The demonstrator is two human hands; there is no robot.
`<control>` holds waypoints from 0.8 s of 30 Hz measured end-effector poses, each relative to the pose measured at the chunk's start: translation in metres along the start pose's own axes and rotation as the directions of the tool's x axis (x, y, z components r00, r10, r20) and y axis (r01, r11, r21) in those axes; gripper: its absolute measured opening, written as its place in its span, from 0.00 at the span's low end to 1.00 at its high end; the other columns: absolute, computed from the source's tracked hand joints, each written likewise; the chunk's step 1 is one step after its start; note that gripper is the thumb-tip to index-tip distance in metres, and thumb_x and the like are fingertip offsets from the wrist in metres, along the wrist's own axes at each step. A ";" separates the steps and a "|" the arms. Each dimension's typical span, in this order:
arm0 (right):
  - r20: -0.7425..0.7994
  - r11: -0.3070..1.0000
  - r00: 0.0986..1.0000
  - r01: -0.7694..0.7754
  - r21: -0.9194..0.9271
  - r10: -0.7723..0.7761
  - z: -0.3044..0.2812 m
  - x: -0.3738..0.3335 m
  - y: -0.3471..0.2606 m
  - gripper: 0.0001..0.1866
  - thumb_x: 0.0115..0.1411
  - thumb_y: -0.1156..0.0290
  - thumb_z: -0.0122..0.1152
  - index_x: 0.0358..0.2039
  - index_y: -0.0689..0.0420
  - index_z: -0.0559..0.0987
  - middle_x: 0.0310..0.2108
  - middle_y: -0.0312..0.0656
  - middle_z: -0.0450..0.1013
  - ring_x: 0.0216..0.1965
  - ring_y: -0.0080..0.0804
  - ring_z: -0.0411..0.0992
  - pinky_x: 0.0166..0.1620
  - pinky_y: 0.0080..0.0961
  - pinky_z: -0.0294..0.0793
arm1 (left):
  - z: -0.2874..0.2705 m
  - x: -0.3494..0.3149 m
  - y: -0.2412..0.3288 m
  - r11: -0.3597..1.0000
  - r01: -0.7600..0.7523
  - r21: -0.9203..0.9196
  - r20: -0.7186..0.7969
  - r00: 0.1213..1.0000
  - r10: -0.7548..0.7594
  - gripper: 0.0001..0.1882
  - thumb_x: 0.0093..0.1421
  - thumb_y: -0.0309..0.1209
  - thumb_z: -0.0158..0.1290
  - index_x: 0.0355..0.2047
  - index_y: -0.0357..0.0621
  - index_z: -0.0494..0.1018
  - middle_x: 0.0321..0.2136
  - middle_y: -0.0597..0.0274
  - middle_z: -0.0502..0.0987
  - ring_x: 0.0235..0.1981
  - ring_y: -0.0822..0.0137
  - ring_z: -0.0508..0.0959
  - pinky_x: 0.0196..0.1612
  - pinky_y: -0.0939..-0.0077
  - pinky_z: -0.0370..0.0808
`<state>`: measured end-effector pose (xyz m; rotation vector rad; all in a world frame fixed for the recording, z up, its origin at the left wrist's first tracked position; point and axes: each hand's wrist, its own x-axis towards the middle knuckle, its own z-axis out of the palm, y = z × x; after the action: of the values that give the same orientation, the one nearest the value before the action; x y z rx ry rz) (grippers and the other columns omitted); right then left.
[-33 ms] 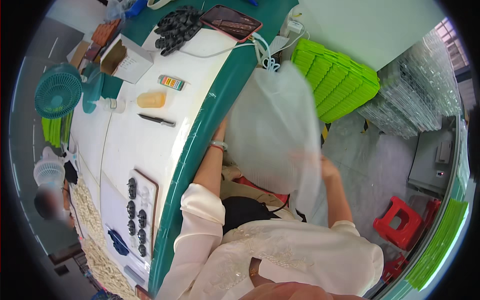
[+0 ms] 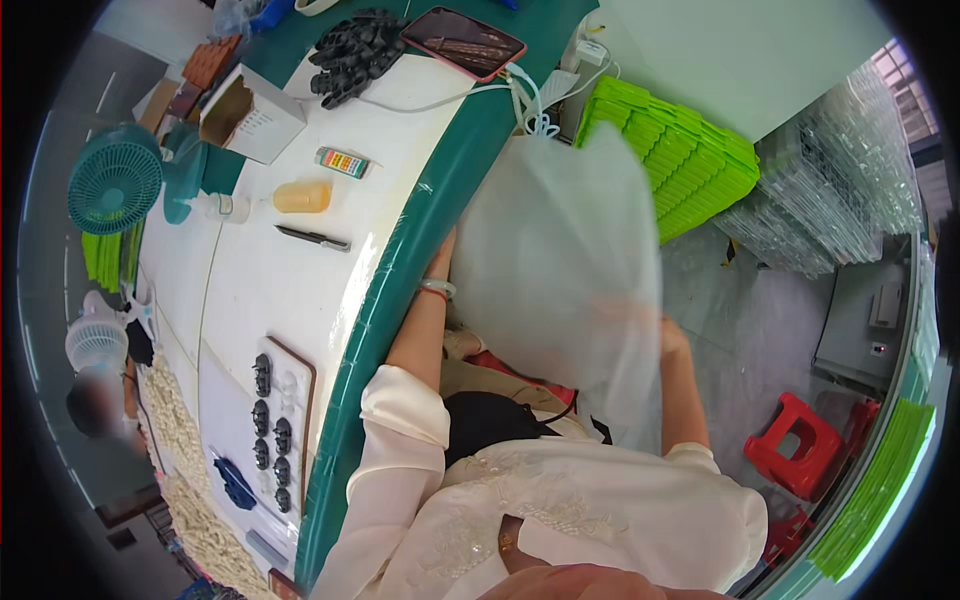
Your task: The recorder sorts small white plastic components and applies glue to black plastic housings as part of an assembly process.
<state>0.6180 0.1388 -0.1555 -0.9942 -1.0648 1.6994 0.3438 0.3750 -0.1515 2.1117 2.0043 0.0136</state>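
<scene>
A large translucent white plastic sheet or bag [image 2: 560, 240] hangs in front of me beside the table's edge. It is blurred along its right side. My left hand [image 2: 443, 262] is at its left edge, by the green table rim, with a bracelet and red cord at the wrist; the fingers are hidden behind the plastic. My right hand [image 2: 668, 335] is at its right edge, and its fingers show only as a faint smear through the plastic. How either hand grips the plastic cannot be made out.
On the white table [image 2: 270, 285] lie a pen [image 2: 312, 238], a small orange bottle [image 2: 302, 197], a phone [image 2: 463, 43] and a board with black parts [image 2: 285, 425]. Green crates [image 2: 690, 160] stand ahead; a red stool [image 2: 795, 447] is at right. Another person [image 2: 100, 400] sits far left.
The plastic has swung and spread to the right, covering more of the green crates. My right hand has moved slightly right with it; my left hand has hardly moved.
</scene>
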 end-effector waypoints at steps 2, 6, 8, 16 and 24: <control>-0.023 1.000 1.000 -0.013 0.018 0.013 -0.013 -0.005 0.002 0.26 0.58 0.52 0.48 0.50 0.59 0.68 0.46 0.41 0.69 0.45 0.31 0.67 0.49 0.29 0.66 | -0.001 0.002 0.003 1.000 0.017 -0.003 0.020 1.000 -0.016 0.18 0.59 0.39 0.44 0.42 0.37 0.70 0.36 0.48 0.72 0.39 0.55 0.71 0.46 0.65 0.68; -0.107 0.995 0.994 -0.004 0.102 0.015 -0.028 -0.030 0.008 0.28 0.58 0.51 0.47 0.51 0.60 0.67 0.47 0.42 0.68 0.46 0.32 0.67 0.50 0.30 0.66 | 0.022 -0.016 0.011 0.757 -0.138 -0.639 -0.301 0.950 -0.081 0.26 0.58 0.48 0.45 0.45 0.38 0.68 0.41 0.46 0.71 0.43 0.57 0.71 0.46 0.65 0.67; -0.151 0.990 0.988 0.008 0.143 0.014 -0.025 -0.041 0.017 0.28 0.58 0.51 0.47 0.51 0.60 0.67 0.47 0.42 0.68 0.46 0.33 0.67 0.50 0.31 0.65 | 0.035 -0.024 0.025 0.661 0.175 -0.730 0.042 0.976 -0.212 0.29 0.57 0.52 0.44 0.48 0.40 0.67 0.44 0.47 0.70 0.44 0.59 0.70 0.47 0.65 0.67; -0.329 0.955 0.944 0.071 0.287 0.029 -0.029 -0.090 0.030 0.31 0.58 0.49 0.46 0.52 0.61 0.65 0.48 0.44 0.67 0.48 0.35 0.66 0.51 0.32 0.65 | 0.032 -0.099 0.080 0.055 0.802 -0.594 0.656 0.444 0.610 0.33 0.55 0.52 0.47 0.51 0.36 0.62 0.46 0.56 0.69 0.48 0.64 0.69 0.51 0.66 0.65; -0.448 0.894 0.893 0.176 0.411 0.030 -0.057 -0.077 0.035 0.33 0.57 0.47 0.45 0.53 0.62 0.63 0.50 0.45 0.65 0.49 0.38 0.65 0.52 0.34 0.64 | -0.047 -0.099 0.075 -0.190 0.756 -0.627 0.201 0.393 0.897 0.29 0.52 0.38 0.55 0.51 0.35 0.61 0.46 0.55 0.69 0.48 0.63 0.69 0.53 0.67 0.64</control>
<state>0.6848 0.0708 -0.1924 -0.9582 -0.3812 1.4570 0.4038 0.2821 -0.0775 0.4635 0.1775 0.2971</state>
